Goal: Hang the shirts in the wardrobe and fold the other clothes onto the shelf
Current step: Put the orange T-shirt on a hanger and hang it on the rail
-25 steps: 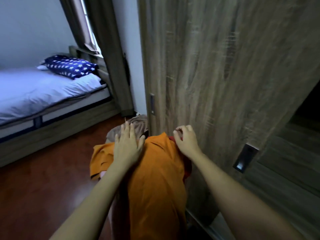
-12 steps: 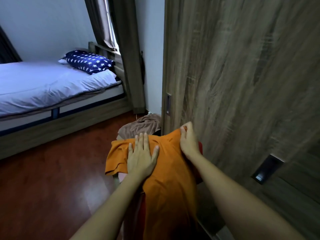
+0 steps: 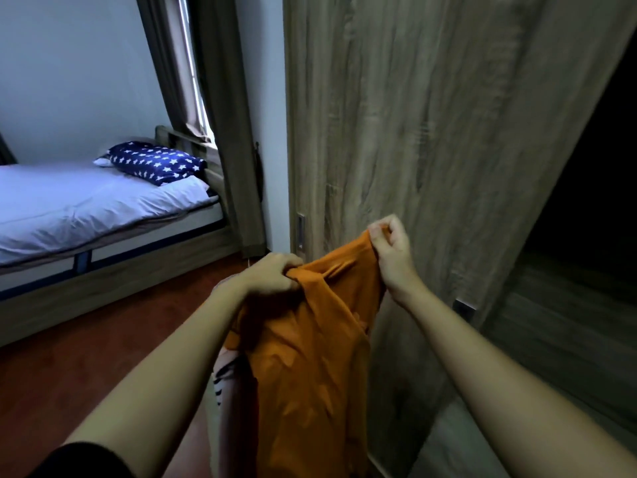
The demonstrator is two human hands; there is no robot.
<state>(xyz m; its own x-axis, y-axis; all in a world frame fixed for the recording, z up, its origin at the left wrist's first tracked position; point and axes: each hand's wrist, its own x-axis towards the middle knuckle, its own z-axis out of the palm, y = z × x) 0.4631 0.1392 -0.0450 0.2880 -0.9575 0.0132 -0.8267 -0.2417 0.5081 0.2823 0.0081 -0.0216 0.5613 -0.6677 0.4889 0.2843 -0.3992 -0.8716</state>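
A bed (image 3: 86, 208) with a starred blue pillow (image 3: 157, 162) stands on the red-brown floor (image 3: 69, 374), beside a grey curtain (image 3: 224, 132).

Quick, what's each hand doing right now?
Left hand: closed, gripping the orange shirt.
Right hand: closed, pinching the shirt's top edge.

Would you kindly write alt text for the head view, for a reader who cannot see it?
The left hand grips and the right hand pinches the top of an orange shirt, held up before a wooden wardrobe door. A bed with a star-patterned pillow stands at left.
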